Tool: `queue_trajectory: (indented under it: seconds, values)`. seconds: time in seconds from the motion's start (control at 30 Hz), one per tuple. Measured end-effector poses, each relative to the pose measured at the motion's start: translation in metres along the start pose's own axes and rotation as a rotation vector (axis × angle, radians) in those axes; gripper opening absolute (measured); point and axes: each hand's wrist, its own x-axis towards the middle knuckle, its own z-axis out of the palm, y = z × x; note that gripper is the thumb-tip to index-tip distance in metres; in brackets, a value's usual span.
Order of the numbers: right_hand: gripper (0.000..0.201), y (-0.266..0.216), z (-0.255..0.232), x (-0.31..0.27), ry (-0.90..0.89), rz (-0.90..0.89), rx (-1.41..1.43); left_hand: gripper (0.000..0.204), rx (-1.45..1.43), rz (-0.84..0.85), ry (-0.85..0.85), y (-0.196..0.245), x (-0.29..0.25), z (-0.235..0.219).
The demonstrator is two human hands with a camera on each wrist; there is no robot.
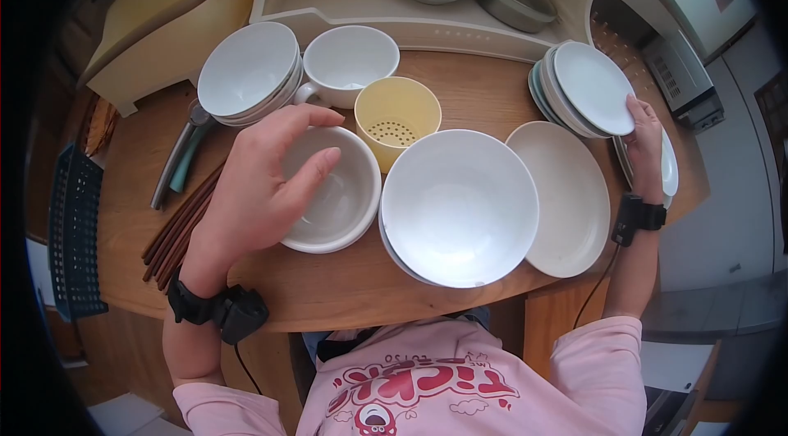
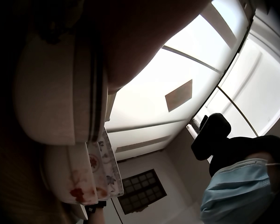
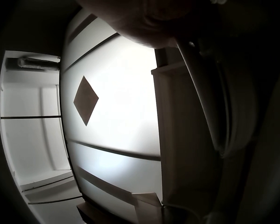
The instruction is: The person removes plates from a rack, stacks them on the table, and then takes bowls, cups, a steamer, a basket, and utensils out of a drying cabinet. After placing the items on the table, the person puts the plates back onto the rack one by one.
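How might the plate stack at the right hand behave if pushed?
The plate stack would probably slide apart, since it looks loosely piled. It may be slippery, given the smooth top surface, and fragile, given the ceramic-looking rims.

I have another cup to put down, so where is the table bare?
Best is the back of the wooden table, between the yellow cup and plate stack. A front strip before the grey bowl is also free. The middle, with the big white bowl and oval plate, is crowded.

Red lettering (image 1: 427, 384) on pink shirt (image 1: 603, 370), not clearly legible
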Motion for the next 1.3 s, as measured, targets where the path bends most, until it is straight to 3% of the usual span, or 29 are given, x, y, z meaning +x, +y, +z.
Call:
queue_trajectory:
  seconds: [0.47,0.67,0.9,0.97,1.0,1.07,1.13,1.2,1.3]
  values:
    - [0.022,0.008,0.005,-0.007,-0.008,0.013,-0.032,0.027,0.014,0.002,0.007,0.0,0.0,0.001]
    - [0.034,-0.012,0.008,-0.031,-0.006,0.039,-0.081,0.027,0.008,0.007,0.009,-0.001,0.0,0.0]
    - [0.032,-0.033,-0.018,-0.06,-0.012,-0.02,-0.172,0.026,0.002,0.013,0.008,-0.001,-0.001,0.0]
    - [0.027,-0.037,-0.029,-0.066,-0.176,0.037,-0.29,0.026,0.006,0.008,0.006,0.0,0.0,0.0]
    - [0.027,-0.037,-0.032,-0.071,-0.175,0.037,-0.29,0.026,0.008,0.009,0.003,0.0,0.0,0.0]
    - [0.023,-0.04,-0.037,-0.081,-0.448,0.121,-0.452,0.027,0.011,0.009,0.001,-0.001,0.0,0.0]
    - [0.021,-0.05,-0.022,-0.103,-0.497,0.175,-0.498,0.027,0.004,-0.001,0.003,0.0,0.0,0.0]
    - [0.021,-0.049,-0.017,-0.114,-0.679,0.186,-0.542,0.027,0.001,-0.003,0.0,0.001,0.0,0.0]
    - [0.023,-0.05,-0.016,-0.116,-0.669,0.167,-0.613,0.027,0.003,0.004,0.0,0.0,0.0,0.0]
